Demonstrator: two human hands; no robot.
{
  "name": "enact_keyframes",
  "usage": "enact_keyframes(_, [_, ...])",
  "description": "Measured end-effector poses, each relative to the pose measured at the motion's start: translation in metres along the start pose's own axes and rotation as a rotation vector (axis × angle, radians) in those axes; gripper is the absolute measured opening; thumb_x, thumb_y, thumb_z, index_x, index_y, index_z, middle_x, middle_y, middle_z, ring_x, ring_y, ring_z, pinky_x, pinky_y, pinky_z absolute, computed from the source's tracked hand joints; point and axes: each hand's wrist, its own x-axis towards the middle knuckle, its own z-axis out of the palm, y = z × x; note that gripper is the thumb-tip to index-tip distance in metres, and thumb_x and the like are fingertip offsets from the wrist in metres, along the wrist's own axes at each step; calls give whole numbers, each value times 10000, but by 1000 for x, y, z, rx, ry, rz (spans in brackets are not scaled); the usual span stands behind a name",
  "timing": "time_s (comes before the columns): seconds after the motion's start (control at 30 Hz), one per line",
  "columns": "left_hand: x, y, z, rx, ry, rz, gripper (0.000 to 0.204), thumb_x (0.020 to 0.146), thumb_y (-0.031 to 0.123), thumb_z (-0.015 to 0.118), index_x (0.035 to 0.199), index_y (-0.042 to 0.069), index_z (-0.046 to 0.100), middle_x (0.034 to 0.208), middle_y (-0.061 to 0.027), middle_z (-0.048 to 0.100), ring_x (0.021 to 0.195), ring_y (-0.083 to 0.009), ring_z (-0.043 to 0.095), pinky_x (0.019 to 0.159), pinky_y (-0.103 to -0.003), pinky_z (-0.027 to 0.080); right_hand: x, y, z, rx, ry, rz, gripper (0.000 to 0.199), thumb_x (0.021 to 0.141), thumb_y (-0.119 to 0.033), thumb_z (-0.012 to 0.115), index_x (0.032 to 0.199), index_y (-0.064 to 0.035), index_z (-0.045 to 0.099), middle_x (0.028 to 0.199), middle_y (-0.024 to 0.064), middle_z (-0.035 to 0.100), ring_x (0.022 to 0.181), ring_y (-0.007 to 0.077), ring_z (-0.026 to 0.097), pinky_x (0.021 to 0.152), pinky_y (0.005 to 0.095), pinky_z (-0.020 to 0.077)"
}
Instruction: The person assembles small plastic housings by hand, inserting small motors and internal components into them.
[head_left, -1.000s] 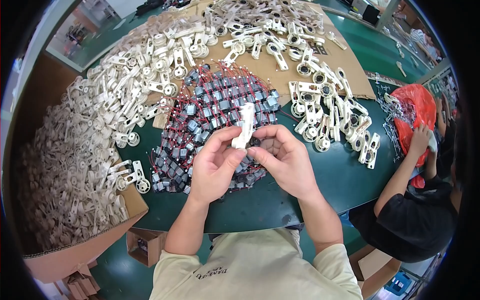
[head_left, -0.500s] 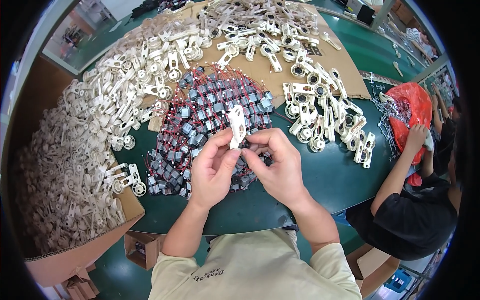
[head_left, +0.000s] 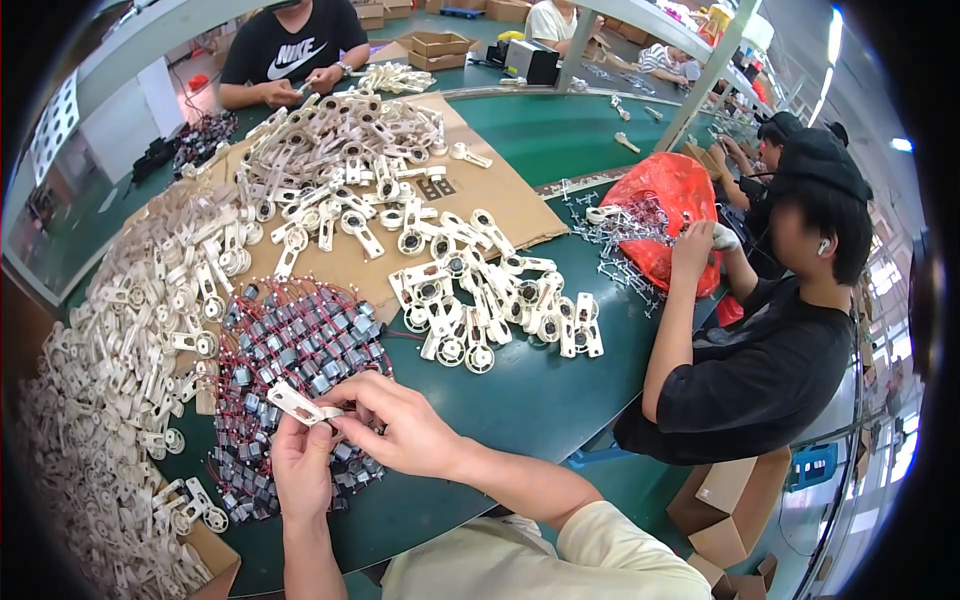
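Note:
Both of my hands are closed around one white plastic housing (head_left: 296, 402), a long piece with a cut-out slot and a rounded end. My left hand (head_left: 303, 468) grips it from below near the rounded end. Thumb and fingers of my right hand (head_left: 395, 425) pinch at that same end, and whatever small piece lies between them is hidden. Beneath the hands spreads a pile of small grey motors (head_left: 290, 335) with red wires. To its right lies a cluster of white housings with dark round inserts (head_left: 490, 290).
A big heap of white housings (head_left: 110, 400) fills the left side. More lie on a cardboard sheet (head_left: 500, 205). At the right, a co-worker (head_left: 770, 340) handles small metal parts beside a red plastic bag (head_left: 650, 190). Another person (head_left: 295, 50) works across the table. Cardboard boxes (head_left: 730, 505) stand below.
The view has swung right and up, bringing co-workers into sight. My hands now appear lower left, still on the housing, which has tipped from upright to slanting toward the upper left.

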Motion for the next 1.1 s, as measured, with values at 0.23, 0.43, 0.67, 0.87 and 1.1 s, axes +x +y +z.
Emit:
enact_keyframes(0.23, [2,1,0,20,6,-4,265,942,99,569,1167,-28,512,1041,-90,614,928,-167,615,838,-302,510,1,-4,0,11,-33,84,269,843,-36,640,1109,-37,594,906,57,562,633,99,511,558,250,437])
enact_keyframes(0.43, [-1,8,0,61,80,-10,242,949,83,540,1157,-39,527,1049,-116,636,952,-189,638,853,-304,516,2,-2,7,25,-28,52,284,839,-40,654,1116,-28,592,880,67,617,569,101,516,544,258,446])
enact_keyframes(0.67, [6,6,3,-38,13,-20,353,905,-14,562,1246,-18,473,1166,-96,585,1067,-165,578,921,-298,471,2,0,3,288,-20,311,226,894,9,579,1118,-12,556,852,-6,594,680,9,538,582,181,440])
enact_keyframes(0.87, [4,8,4,-22,-15,-39,354,908,-31,565,1239,-41,442,1178,-115,569,1061,-159,587,911,-280,482,6,4,0,522,48,421,236,914,-15,571,1138,42,523,914,52,635,801,75,612,692,208,499])
enact_keyframes(1.1, [1,2,7,149,-10,88,328,871,-59,600,1184,-32,508,1084,-71,558,1020,-147,597,885,-281,504,2,6,6,630,-8,436,219,906,-7,564,1111,8,490,961,43,576,884,79,553,772,236,471])
